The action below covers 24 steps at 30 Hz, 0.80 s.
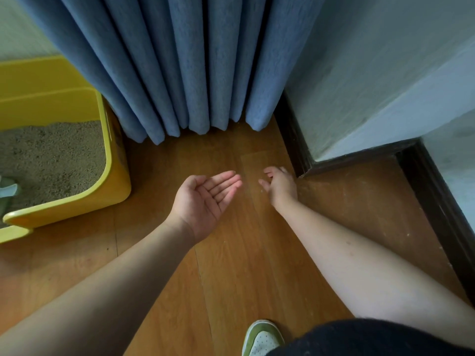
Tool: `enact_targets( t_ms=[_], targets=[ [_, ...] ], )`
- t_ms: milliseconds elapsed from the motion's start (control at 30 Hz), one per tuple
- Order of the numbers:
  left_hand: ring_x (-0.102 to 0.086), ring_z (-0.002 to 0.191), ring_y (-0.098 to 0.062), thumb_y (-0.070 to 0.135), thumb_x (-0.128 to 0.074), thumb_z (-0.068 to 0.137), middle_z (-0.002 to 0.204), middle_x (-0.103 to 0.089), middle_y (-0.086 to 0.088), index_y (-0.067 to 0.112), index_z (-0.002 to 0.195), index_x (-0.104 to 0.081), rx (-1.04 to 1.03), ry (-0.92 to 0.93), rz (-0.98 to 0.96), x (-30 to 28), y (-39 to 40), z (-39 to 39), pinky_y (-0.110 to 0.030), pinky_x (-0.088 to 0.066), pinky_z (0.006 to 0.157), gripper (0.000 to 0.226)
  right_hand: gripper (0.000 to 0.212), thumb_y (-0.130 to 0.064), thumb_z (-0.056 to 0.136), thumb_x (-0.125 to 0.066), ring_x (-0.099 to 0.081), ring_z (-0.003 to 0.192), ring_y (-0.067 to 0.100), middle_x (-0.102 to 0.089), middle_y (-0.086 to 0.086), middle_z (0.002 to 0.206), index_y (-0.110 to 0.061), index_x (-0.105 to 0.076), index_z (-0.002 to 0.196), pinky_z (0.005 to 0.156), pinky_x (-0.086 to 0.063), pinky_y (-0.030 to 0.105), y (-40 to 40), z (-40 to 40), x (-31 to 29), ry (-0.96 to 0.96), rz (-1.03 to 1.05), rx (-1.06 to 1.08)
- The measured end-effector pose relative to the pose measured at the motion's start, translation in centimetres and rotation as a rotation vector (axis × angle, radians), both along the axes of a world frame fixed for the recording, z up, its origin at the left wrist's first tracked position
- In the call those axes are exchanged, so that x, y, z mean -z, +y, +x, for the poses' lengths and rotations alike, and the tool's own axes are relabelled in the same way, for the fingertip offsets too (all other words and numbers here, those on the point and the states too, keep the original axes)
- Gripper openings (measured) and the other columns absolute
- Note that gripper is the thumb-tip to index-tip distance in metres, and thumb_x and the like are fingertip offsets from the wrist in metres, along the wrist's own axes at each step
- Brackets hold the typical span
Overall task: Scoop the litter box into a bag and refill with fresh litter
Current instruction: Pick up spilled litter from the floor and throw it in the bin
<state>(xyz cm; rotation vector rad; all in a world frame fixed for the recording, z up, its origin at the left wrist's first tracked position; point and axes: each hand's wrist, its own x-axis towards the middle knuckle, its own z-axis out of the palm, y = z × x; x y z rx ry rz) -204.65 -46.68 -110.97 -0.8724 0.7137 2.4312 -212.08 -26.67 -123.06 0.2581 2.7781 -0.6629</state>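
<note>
Nearest, a green shoe [262, 337] stands on the wooden floor [231, 265]. Left hand [203, 199] lies palm-up, fingers straight, holding nothing; right hand [279, 187], fingers loosely spread, is empty. Yellow litter box [113, 181] holding litter [51, 155] sits at the floor's left edge beside a blue curtain [180, 60].

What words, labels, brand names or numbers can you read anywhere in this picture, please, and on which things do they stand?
None: no readable text shows.
The yellow litter box, blue curtain, wooden floor, wall and green-and-white shoe all appear unmarked.
</note>
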Motion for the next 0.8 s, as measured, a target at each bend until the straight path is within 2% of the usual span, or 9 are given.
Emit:
enact_targets(
  t_ms=[300,567,700,800],
  targets=[
    [-0.064,0.114,-0.033,0.024,-0.022,0.099,0.122,-0.065,-0.023,-0.007,0.124,-0.058,-0.048,-0.018,-0.049,1.1,-2.5,0.7,-0.037,-0.045,0.103,0.053,0.007,-0.027,0.091,-0.062,-0.059,0.093,0.021,-0.059,-0.002,0.102,-0.023,-0.068,0.093,0.073,-0.054,0.037,-0.5,-0.9,0.4,0.067,0.032,0.044],
    [-0.064,0.114,-0.034,0.024,-0.020,0.100,0.122,-0.065,-0.024,-0.007,0.123,-0.058,-0.047,-0.033,-0.073,2.1,-2.4,1.1,-0.037,-0.048,0.100,0.054,0.011,-0.019,0.092,-0.059,-0.050,0.103,0.021,-0.059,0.002,0.110,-0.020,-0.066,0.100,0.084,-0.046,0.036,0.0,-0.4,0.0,0.102,0.217,-0.179],
    [-0.064,0.114,-0.033,0.023,-0.020,0.099,0.121,-0.065,-0.024,-0.008,0.122,-0.058,-0.039,-0.049,-0.076,2.7,-1.8,1.0,-0.038,-0.047,0.105,0.054,0.012,-0.020,0.095,-0.054,-0.052,0.103,0.021,-0.057,0.000,0.109,-0.020,-0.065,0.098,0.081,-0.047,0.033,-0.9,0.5,-1.9,0.121,0.013,-0.024],
    [-0.065,0.113,-0.033,0.023,-0.021,0.099,0.120,-0.066,-0.024,-0.008,0.122,-0.059,-0.025,-0.066,-0.083,3.2,-1.0,0.9,-0.039,-0.045,0.105,0.054,0.011,-0.024,0.094,-0.056,-0.052,0.102,0.014,-0.057,-0.004,0.109,-0.021,-0.064,0.099,0.082,-0.048,0.029,-3.4,2.0,-5.3,0.226,-0.141,-0.137]
  ],
)
